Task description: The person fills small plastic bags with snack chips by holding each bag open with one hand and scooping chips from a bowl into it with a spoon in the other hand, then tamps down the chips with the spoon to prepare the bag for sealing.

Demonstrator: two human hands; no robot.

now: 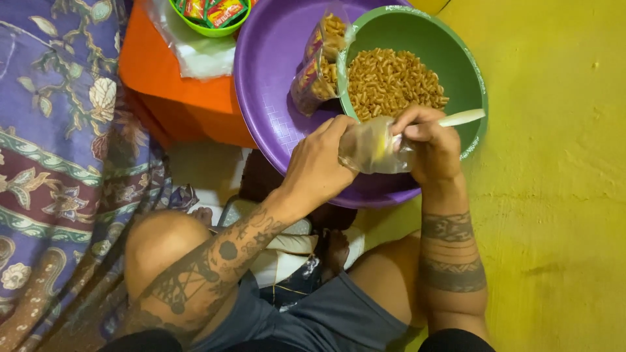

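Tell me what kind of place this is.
Probably a home floor used for packing snacks: the person sits on the yellow floor beside a patterned cloth, with a green bowl of snacks.

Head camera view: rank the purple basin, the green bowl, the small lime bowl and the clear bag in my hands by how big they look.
1. purple basin
2. green bowl
3. clear bag and small lime bowl: unsure, the bowl is cut off by the frame edge.

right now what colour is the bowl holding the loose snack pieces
Green bowl, sitting in a purple basin; clearest in the head view.
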